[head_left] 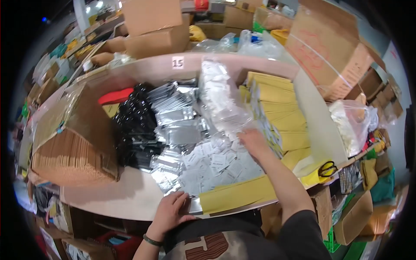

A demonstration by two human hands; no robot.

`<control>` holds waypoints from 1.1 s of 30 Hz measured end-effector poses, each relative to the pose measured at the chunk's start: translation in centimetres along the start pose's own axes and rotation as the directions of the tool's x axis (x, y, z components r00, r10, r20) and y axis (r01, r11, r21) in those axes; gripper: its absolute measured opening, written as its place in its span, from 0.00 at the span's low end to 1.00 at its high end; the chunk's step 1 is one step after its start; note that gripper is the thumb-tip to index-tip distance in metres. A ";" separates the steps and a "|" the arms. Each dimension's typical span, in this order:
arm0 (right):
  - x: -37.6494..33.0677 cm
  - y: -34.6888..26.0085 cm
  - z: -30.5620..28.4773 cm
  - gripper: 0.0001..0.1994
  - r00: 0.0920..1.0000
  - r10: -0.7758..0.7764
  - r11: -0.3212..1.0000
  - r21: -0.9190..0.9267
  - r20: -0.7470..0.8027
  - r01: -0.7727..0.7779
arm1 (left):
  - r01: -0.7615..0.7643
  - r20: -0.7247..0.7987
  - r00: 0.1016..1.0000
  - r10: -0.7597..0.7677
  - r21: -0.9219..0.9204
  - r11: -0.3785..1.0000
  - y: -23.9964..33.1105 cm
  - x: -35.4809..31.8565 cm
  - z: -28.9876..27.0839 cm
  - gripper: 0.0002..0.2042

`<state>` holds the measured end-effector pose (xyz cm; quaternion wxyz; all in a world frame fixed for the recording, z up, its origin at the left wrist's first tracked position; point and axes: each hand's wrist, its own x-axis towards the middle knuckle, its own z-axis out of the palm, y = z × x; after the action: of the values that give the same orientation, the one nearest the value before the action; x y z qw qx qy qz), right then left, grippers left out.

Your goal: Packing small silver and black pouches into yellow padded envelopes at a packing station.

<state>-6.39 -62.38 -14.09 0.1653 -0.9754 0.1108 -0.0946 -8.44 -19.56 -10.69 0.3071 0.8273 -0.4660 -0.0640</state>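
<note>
My left hand point(170, 211) lies at the table's front edge, fingers stretched out and thumb apart. Beside its fingertips is a flat silver packet point(196, 205), partly under a yellow padded envelope point(238, 195) that lies along the edge. Farther out, my right hand point(253, 142) reaches over a heap of small white printed packets point(216, 162), its fingers curled by the lower end of a clear plastic bag point(219, 97) of white pieces. What those fingers hold, if anything, is hidden. Stacked silver packets point(182, 132) lie left of the heap.
Shiny black packets point(136, 123) are piled beside a large carton point(78, 143) at left. Yellow padded envelopes point(284, 112) fill the right side. Black-handled scissors point(327, 169) lie at the right edge. A raised rim point(151, 67) bounds the table's back; cartons point(151, 34) stand behind it.
</note>
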 end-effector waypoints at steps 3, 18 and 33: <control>-0.8 -0.1 -1.7 0.07 0.919 -0.389 0.892 -0.273 -0.060 0.360 | 0.172 -0.007 0.985 -0.172 0.014 0.985 -0.5 -2.3 -1.2 0.35; -6.3 -20.0 3.3 0.05 0.676 -0.737 0.649 0.257 -0.022 0.716 | 0.267 -0.124 0.954 -0.273 -0.064 0.962 -1.7 -3.8 -2.4 0.21; 2.8 -19.3 0.7 0.12 0.954 -0.299 0.919 0.271 0.009 0.286 | 0.456 -0.380 0.842 -0.383 0.122 0.882 -8.7 -0.1 -6.9 0.14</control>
<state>0.00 -45.11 -7.70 0.2816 -0.9519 -0.0541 -0.1077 0.59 -13.14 -10.14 0.2743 0.9349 -0.2156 0.0652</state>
